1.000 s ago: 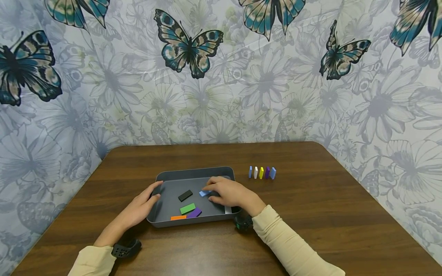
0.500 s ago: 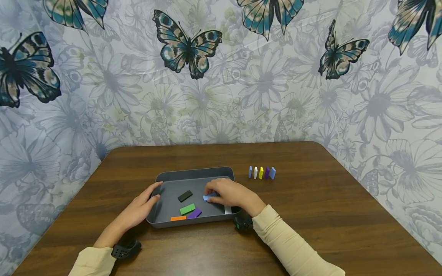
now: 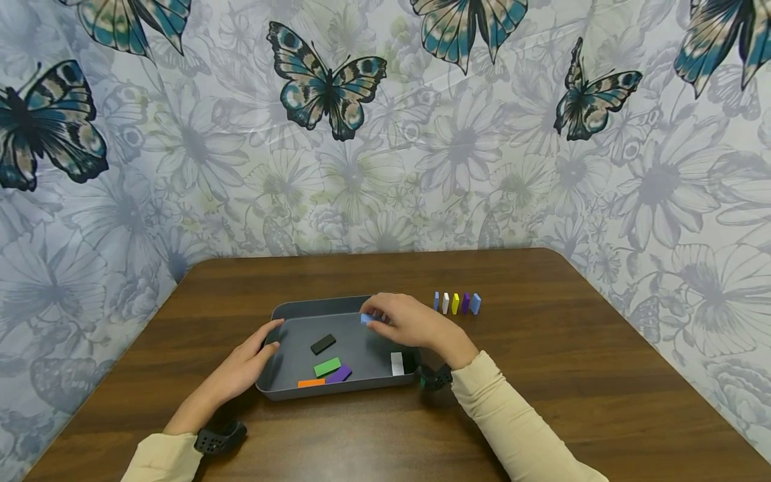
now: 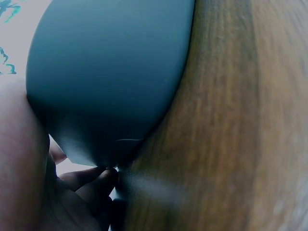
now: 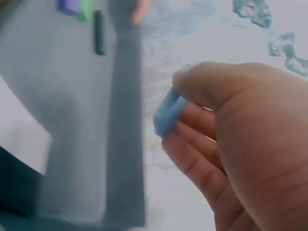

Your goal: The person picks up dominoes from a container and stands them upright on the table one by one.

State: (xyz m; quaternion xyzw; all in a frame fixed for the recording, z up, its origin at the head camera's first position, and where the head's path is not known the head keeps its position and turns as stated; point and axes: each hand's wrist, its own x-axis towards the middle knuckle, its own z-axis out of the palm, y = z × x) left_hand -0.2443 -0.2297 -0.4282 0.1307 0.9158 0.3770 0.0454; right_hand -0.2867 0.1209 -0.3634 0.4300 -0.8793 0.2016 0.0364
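Blue block [image 5: 168,113] pinched in the right-hand grip [image 3: 412,325], thumb against fingers, held over the tray's [image 3: 334,306] far part; likely light, stiff, a bit slippery, so take the broad faces; left-hand grip [image 3: 247,358] relaxed at tray's left rim; standing blocks [image 3: 456,303] right, on table [image 3: 554,348]

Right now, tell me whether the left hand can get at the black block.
Probably yes: the left hand touches the left end of the tray, and at most its low wall separates the hand from the black block, lying uncovered inside.
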